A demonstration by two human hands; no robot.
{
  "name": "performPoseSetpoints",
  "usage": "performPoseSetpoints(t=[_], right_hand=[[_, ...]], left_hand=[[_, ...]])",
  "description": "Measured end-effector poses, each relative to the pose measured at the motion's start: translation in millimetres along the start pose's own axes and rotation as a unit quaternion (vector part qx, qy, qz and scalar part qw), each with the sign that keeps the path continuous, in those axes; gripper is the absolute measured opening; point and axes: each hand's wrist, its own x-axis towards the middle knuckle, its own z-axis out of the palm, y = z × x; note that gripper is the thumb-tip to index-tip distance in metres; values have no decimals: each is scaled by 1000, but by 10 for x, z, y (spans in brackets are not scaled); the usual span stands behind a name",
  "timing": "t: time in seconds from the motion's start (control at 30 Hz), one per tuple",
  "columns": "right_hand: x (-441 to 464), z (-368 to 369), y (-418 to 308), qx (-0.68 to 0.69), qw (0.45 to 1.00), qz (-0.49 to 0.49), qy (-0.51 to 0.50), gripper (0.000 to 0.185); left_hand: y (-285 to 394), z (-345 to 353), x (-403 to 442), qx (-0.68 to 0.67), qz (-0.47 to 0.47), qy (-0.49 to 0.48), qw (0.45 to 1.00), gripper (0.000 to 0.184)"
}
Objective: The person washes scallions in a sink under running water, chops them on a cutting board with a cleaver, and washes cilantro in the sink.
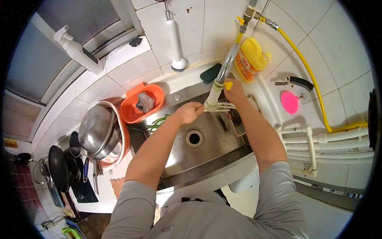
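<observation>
Over the steel sink (215, 153), my left hand (188, 113) is closed around long green stalks (156, 124), whose green ends stick out to its left. Pale stalk ends (226, 106) show to its right, beneath the white nozzle of the faucet (214, 95). My right hand (235, 92) is closed at the yellow tap handle (229, 85) beside the faucet, with some fingers hidden. The round drain (194, 138) lies below and between my forearms.
An orange basket (151, 93) holding a grey scouring pad (148, 102) stands at the sink's left back. Metal bowls (95, 127) and pans (59, 169) are further left. A yellow detergent jug (250, 59), yellow hose (308, 71) and white pipes (342, 145) are right.
</observation>
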Motion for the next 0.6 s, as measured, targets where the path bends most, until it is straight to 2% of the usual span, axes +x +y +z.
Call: performPoseSetpoints(t=[0.07, 0.13, 0.2, 0.27, 0.33, 0.37, 0.43, 0.5, 0.53, 0.57, 0.6], right_hand=[[18, 125, 114, 16, 998, -27, 47, 23], [-28, 9, -104, 2, 999, 43, -17, 19], [-94, -87, -273, 10, 996, 81, -41, 17], [-150, -116, -344, 43, 995, 86, -22, 19], [-218, -44, -269, 83, 994, 58, 33, 24], [-262, 0, -217, 101, 992, 43, 60, 27], [-537, 124, -163, 124, 970, 29, 207, 30], [-960, 264, -301, 263, 933, 212, 125, 26], [-1128, 542, -178, 332, 896, 295, 17, 26], [-1226, 782, -57, 394, 836, 371, -89, 26], [-1229, 800, -137, 498, 770, 393, -60, 27]], left_hand=[[-16, 0, -15, -6, 3, 10, 1000, 30], [-35, 24, -15, -19, 9, 22, 1000, 30], [-34, 20, -21, -19, 5, 14, 1000, 31], [-71, 16, -28, -22, 6, 13, 1000, 31], [-108, 18, -66, -26, 12, 13, 1000, 31], [-135, 10, -100, -32, -17, 0, 999, 30], [-60, -83, -267, -46, -74, -20, 996, 29], [-290, -4, -331, -123, -78, -21, 989, 26], [-416, 54, -363, -160, -79, -22, 984, 25], [-515, 109, -407, -200, -77, -28, 976, 24], [-597, 165, -439, -239, -73, -34, 968, 22]])
